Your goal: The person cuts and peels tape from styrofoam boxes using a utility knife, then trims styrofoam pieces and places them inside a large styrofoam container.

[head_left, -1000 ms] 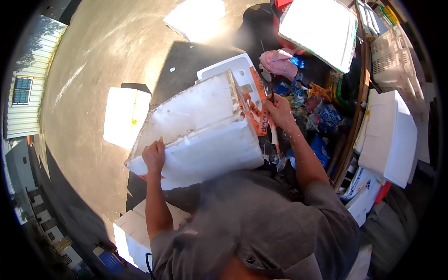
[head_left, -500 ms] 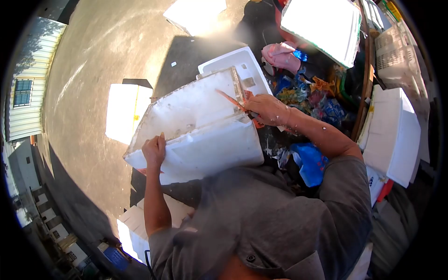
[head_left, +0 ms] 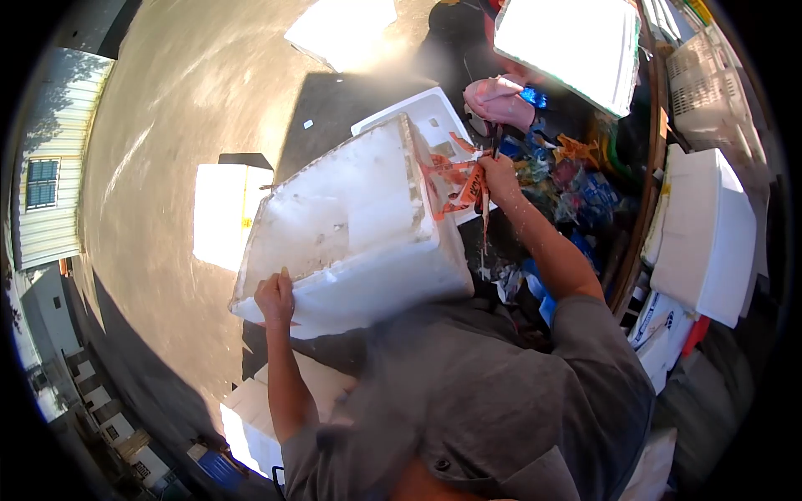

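Observation:
A large white styrofoam box [head_left: 334, 225] with grimy edges is tilted in front of my body. My left hand [head_left: 276, 301] is closed over its near-left rim, thumb up. My right hand [head_left: 501, 177] is closed on torn orange printed tape [head_left: 455, 185], which stretches from the right end of the box. A thin dark object [head_left: 497, 140] sticks up from the right fist; its kind cannot be made out. Behind the box lies a white foam lid or tray [head_left: 430, 113], partly covered by the box and the tape.
Pink footwear [head_left: 499, 100] and a heap of crumpled plastic wrappers [head_left: 576, 179] lie at the right. Other white foam boxes stand around: one on the left [head_left: 224, 213], one at far right [head_left: 702, 238]. A white perforated crate [head_left: 710, 88] is at upper right.
My right hand has moved up and right, away from the box end, drawing the orange tape out with it. My left hand keeps its hold on the rim; the box has shifted slightly.

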The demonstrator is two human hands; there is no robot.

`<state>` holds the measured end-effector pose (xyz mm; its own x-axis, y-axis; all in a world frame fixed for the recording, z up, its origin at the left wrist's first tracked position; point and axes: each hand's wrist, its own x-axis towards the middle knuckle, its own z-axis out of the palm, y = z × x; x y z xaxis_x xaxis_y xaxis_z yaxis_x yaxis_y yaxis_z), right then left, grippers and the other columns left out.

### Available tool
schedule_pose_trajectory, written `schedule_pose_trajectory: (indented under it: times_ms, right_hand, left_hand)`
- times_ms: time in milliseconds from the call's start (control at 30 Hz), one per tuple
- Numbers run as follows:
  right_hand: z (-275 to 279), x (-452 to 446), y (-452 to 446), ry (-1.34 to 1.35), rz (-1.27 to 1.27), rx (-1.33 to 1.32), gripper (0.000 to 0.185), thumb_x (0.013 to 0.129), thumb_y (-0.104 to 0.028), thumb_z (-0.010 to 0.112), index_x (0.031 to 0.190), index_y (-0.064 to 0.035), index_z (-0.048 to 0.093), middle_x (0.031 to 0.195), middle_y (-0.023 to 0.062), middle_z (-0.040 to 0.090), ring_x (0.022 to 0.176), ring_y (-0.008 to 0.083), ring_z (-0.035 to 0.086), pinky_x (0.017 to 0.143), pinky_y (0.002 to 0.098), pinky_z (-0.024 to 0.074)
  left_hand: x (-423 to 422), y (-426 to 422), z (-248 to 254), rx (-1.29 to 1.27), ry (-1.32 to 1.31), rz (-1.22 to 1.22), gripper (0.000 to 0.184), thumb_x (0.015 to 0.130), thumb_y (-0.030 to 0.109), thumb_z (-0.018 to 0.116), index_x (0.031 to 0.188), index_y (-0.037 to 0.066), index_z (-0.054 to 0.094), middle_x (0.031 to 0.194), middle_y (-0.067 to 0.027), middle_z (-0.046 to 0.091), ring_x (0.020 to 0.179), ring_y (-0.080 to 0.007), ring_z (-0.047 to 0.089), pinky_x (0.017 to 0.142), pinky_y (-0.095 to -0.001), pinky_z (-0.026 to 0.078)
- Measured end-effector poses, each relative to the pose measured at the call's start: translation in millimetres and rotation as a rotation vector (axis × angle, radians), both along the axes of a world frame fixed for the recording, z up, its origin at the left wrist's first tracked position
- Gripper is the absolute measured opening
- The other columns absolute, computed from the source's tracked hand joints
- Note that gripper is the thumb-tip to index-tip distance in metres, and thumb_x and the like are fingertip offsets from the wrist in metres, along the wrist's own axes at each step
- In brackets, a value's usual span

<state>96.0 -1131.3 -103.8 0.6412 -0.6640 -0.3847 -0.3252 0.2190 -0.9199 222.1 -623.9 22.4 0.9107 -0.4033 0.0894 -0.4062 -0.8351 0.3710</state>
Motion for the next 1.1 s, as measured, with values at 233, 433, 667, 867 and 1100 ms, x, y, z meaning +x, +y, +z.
schedule_pose_trajectory:
  times_ms: [233, 433, 667, 867, 1100]
  right_hand:
    - [5, -9, 7, 0.042, 0.01, -0.133, 0.02, 0.088, -0.013, 0.055, 0.097, 0.0015, 0.066, 0.071, 0.0067, 0.061, 0.061, 0.0127, 0.058, 0.057, 0.0302, 0.0469]
    - [61, -21, 44, -0.043, 0.254, -0.133, 0.013, 0.089, -0.01, 0.06, 0.099, -0.0012, 0.062, 0.075, 0.001, 0.061, 0.063, 0.0089, 0.054, 0.059, 0.0273, 0.0449]
    - [56, -23, -47, -0.075, -0.076, -0.02, 0.012, 0.092, -0.009, 0.06, 0.103, -0.0041, 0.061, 0.074, -0.0001, 0.059, 0.059, 0.0078, 0.054, 0.053, 0.0245, 0.0432]
    - [62, -11, -101, -0.138, -0.358, -0.232, 0.009, 0.093, -0.008, 0.059, 0.096, -0.0043, 0.067, 0.072, -0.0002, 0.059, 0.057, 0.0088, 0.054, 0.051, 0.0229, 0.0422]
    - [67, -7, -155, -0.057, -0.242, -0.364, 0.017, 0.092, -0.016, 0.065, 0.099, -0.0017, 0.068, 0.075, -0.0008, 0.06, 0.065, 0.0069, 0.053, 0.059, 0.0238, 0.0444]
  left_hand:
    - [-1, -3, -1, -0.03, 0.022, -0.015, 0.041, 0.096, 0.022, 0.06, 0.061, 0.002, 0.051, 0.057, -0.018, 0.051, 0.057, -0.0359, 0.049, 0.056, -0.0487, 0.037]
    - [0, -1, -1, -0.058, 0.1, 0.042, 0.042, 0.097, 0.021, 0.058, 0.062, 0.001, 0.049, 0.057, -0.0187, 0.049, 0.055, -0.0355, 0.047, 0.055, -0.0479, 0.035]
    - [4, 14, -13, -0.101, 0.171, 0.087, 0.043, 0.097, 0.022, 0.057, 0.062, 0.0, 0.047, 0.056, -0.0184, 0.048, 0.053, -0.0343, 0.045, 0.055, -0.047, 0.034]
    - [5, 12, -10, -0.131, 0.174, 0.083, 0.044, 0.097, 0.022, 0.058, 0.062, -0.001, 0.044, 0.054, -0.0171, 0.045, 0.05, -0.0301, 0.041, 0.052, -0.0436, 0.033]
    - [-9, 10, 10, -0.202, 0.255, 0.172, 0.045, 0.097, 0.02, 0.059, 0.062, -0.002, 0.041, 0.052, -0.0094, 0.036, 0.05, -0.0146, 0.033, 0.048, -0.0381, 0.029]
